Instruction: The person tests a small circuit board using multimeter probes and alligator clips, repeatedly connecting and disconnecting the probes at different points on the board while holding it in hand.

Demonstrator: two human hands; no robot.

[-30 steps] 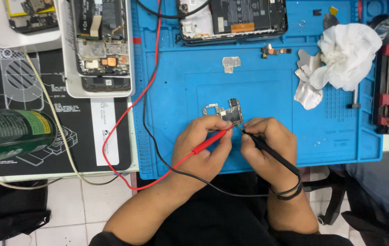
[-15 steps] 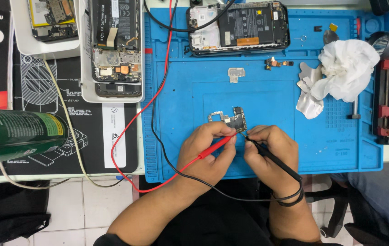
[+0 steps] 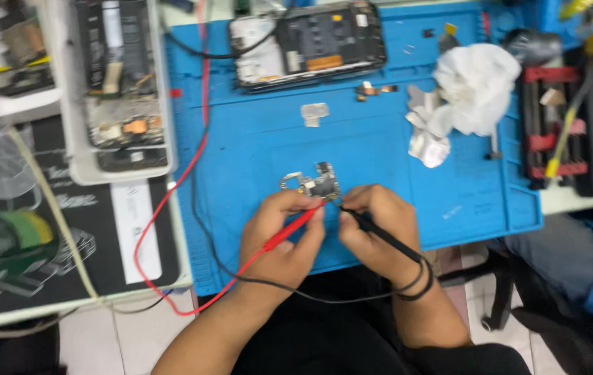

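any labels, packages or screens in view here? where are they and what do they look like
White label strip: on the black mat left of the blue mat, tall rectangle, white with small dark print.
Green can: far left edge, lying on its side, green and yellow wrap, blurred.
No lit screen; the opened phones show only their insides.

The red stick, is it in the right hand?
No, the left hand holds the red stick; the right hand holds a black stick.
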